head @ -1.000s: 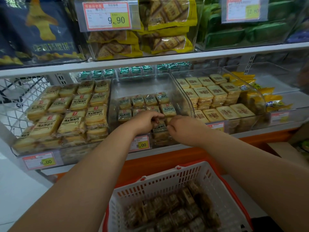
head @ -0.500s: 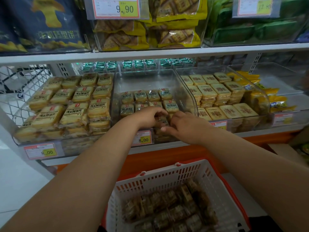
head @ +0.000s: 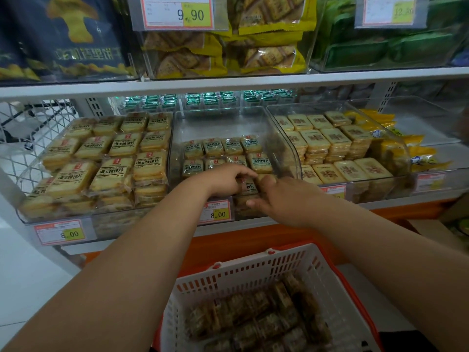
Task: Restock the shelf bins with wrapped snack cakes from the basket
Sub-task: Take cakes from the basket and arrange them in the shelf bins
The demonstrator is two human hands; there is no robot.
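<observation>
Two hands are working at the front of the middle bin [head: 286,148]; the left hand [head: 225,180] is curling its fingers over a wrapped cake [head: 250,185] in the front row, while the right hand [head: 284,199] is closing thumb and fingers on the same stack from the other side, probably to square it against the clear front wall so it is not toppling; which packet each finger is touching I cannot tell. Behind them, rows of snack cakes [head: 220,147] are lying flat, labels up; the bin is sitting only partly filled. Below, the white basket [head: 253,273] is holding many more cakes within easy reach.
</observation>
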